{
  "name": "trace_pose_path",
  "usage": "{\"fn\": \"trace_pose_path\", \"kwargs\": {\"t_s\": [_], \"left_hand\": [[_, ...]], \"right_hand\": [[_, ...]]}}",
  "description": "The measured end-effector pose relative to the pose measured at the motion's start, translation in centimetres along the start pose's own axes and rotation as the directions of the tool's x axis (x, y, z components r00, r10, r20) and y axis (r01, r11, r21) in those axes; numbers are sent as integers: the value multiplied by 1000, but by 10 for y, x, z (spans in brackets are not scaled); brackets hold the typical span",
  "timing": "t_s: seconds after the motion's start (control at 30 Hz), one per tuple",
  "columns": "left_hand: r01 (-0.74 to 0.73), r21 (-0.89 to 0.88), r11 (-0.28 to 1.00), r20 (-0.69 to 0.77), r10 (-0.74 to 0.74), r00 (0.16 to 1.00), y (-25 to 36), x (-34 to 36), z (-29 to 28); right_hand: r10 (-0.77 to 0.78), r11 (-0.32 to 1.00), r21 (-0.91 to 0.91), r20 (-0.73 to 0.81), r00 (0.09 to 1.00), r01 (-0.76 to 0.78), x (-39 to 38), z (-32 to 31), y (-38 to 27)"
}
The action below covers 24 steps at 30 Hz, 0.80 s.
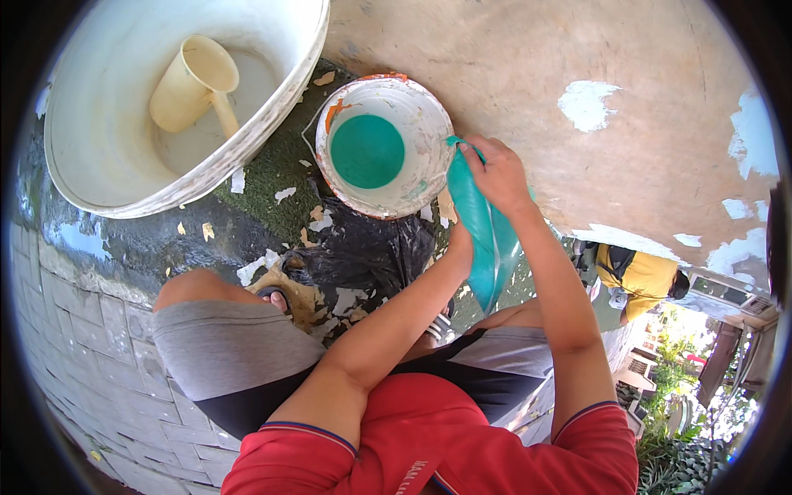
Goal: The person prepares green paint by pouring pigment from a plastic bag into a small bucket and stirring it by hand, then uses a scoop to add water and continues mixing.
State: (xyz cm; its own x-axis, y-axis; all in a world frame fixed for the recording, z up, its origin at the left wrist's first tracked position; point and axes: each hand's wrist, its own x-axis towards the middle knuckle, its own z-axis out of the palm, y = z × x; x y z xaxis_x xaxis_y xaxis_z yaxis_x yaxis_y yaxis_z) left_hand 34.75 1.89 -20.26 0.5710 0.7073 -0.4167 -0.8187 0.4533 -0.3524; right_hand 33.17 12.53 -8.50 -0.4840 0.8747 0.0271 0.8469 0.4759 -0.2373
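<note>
A teal plastic bag (478,227), holding what looks like liquid paint, hangs at the right side of a white bucket. My right hand (498,173) is closed on its gathered top, close to the bucket rim. My left hand (462,245) is against the bag's left side lower down; its fingers are hidden behind the bag. Inside the paint-stained bucket (421,140) lies a pool of teal paint (367,151). Orange smears mark the bucket's rim.
At the left stands a big white tub (107,177) with a cream dipper (190,82) in it. Crumpled black plastic (363,247) and peeled paint flakes (285,194) lie near my feet. A patchy wall (511,74) rises beyond. Farther right is a person in yellow (639,280).
</note>
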Motion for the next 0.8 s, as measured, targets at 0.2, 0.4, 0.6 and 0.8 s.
{"fn": "trace_pose_path", "kwargs": {"t_s": [0.2,0.4,0.6,0.8], "left_hand": [[-17,-1,1000,96,17,995,7,-4,9],[23,-30,999,95,-20,995,9,-5,9],[-35,9,999,-29,35,999,9,-3,0],[-19,-16,1000,12,20,1000,8,0,-6]], "right_hand": [[-49,998,-35,-26,998,48,3,7,-1],[-39,999,-10,-35,999,39,6,10,-3],[-36,999,0,-59,998,36,8,14,-3],[12,1000,-20,14,1000,-12,11,13,-5]]}}
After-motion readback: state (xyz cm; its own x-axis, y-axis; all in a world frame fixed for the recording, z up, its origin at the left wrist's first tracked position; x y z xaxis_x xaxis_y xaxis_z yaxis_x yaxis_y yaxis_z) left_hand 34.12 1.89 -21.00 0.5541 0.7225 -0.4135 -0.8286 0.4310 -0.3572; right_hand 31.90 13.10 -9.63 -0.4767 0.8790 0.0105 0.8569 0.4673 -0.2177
